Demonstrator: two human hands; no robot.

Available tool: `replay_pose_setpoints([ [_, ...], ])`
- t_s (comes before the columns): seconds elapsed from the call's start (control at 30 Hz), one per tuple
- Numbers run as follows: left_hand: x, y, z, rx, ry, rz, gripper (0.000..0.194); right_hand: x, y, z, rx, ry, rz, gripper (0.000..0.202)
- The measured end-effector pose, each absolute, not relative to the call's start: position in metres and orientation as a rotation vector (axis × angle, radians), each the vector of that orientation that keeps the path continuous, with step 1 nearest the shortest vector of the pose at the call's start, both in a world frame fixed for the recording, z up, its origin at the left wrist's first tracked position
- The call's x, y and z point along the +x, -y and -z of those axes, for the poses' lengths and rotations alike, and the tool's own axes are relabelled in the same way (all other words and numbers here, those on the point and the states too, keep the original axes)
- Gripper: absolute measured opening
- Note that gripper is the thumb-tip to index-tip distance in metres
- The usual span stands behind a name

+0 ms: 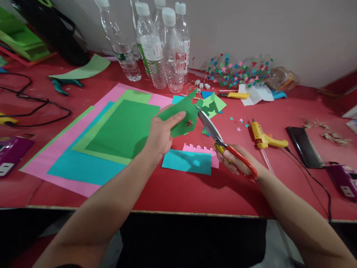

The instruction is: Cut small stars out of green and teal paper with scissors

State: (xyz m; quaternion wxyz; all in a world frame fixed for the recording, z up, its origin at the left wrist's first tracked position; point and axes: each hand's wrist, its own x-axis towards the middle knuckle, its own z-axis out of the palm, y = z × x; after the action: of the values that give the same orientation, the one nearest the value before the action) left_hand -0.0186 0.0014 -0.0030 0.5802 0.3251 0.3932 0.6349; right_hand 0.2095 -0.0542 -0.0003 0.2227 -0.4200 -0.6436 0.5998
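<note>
My left hand (pixel 164 130) pinches a dark green paper piece (pixel 181 113) with a jagged right edge and a star-shaped hole, held above the table. My right hand (pixel 235 162) grips scissors (pixel 210 128) with red and yellow handles; their tips touch the green paper's right edge, where a small green bit hangs. Below lie a blue paper strip (pixel 186 160) and a pink strip (pixel 214 158) with a notched edge. Light green paper (pixel 220 106) with star cut-outs rests behind the scissors. Small stars (pixel 238 129) are scattered to their right.
Stacked coloured sheets (pixel 122 126) cover the left of the red table (pixel 178 197). Plastic bottles (pixel 152 52) stand at the back. A star-covered bottle (pixel 240 70) lies near a yellow cutter (pixel 237 95). A glue gun (pixel 264 137), its cord and a black phone (pixel 304 147) are right.
</note>
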Motion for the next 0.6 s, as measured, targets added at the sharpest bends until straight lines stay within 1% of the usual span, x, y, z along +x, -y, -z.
replay_pose_setpoints([
  [0.07,-0.017,0.000,0.002,0.793,-0.924,-1.469,0.027,0.208,0.055,-0.001,-1.179,1.779,-1.638,0.052],
  [0.17,-0.014,0.004,0.001,0.848,-0.940,-1.540,0.031,0.205,0.056,0.002,-1.212,1.740,-1.634,0.051],
  [0.33,-0.010,0.009,0.003,0.856,-0.996,-1.595,0.047,0.196,0.062,0.011,-1.235,1.679,-1.634,0.054],
  [0.4,-0.008,0.011,0.005,0.841,-0.992,-1.599,0.047,0.191,0.065,0.012,-1.263,1.633,-1.644,0.053],
  [0.5,-0.006,0.013,0.009,0.836,-0.966,-1.598,0.041,0.185,0.069,0.011,-1.321,1.597,-1.633,0.051],
  [0.6,-0.002,0.016,0.011,0.809,-0.969,-1.617,0.041,0.180,0.072,0.012,-1.347,1.564,-1.641,0.049],
])
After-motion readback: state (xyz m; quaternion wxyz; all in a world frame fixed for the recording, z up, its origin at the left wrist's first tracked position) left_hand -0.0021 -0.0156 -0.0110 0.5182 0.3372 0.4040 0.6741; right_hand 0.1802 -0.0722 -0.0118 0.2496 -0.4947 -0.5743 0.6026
